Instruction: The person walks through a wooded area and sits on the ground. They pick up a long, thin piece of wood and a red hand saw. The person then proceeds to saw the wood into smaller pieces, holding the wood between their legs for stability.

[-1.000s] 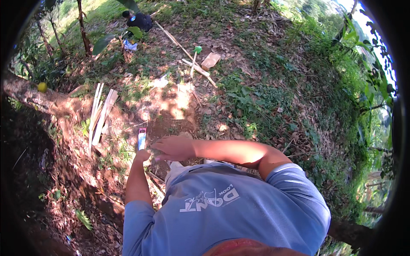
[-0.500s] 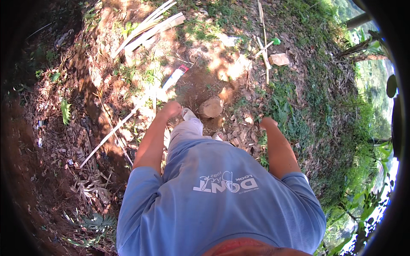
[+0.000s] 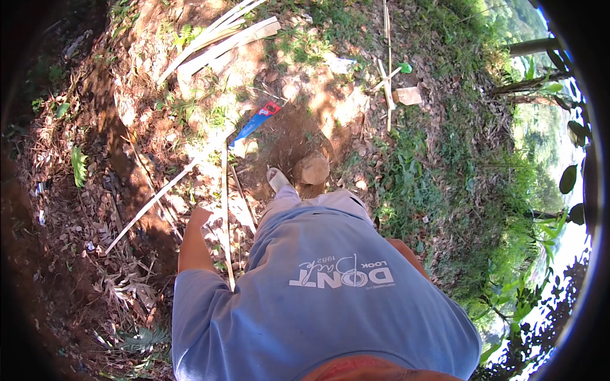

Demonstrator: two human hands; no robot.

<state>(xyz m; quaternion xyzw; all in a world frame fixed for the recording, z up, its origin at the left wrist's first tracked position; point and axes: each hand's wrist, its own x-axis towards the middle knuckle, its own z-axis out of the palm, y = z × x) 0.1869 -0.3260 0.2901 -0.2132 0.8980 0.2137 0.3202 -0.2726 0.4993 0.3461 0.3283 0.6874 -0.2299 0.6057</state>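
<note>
My left hand point(image 3: 200, 218) hangs at my left side above leaf litter, nearest a long pale stick and an upright thin strip of wood point(image 3: 225, 216). It touches neither as far as I can see, and its fingers are too unclear to read. Of my right arm point(image 3: 410, 255) only a part shows beside my shirt; the hand is hidden behind my body. Ahead of my feet, a short round log point(image 3: 312, 170) stands on bare soil. A hand saw point(image 3: 255, 124) with a blue blade and red handle lies beyond it, to the left.
The long pale stick point(image 3: 152, 202) slants across the ground at left. A pile of pale wooden slats point(image 3: 232, 46) lies at the far left. Crossed sticks point(image 3: 386, 86), a wooden block point(image 3: 408, 96) and a small green object point(image 3: 405, 67) lie at the far right, with plants beyond.
Both arms have swung back: my left hand moved toward my left hip, and my right hand dropped out of sight behind my body. My right thigh has come forward.
</note>
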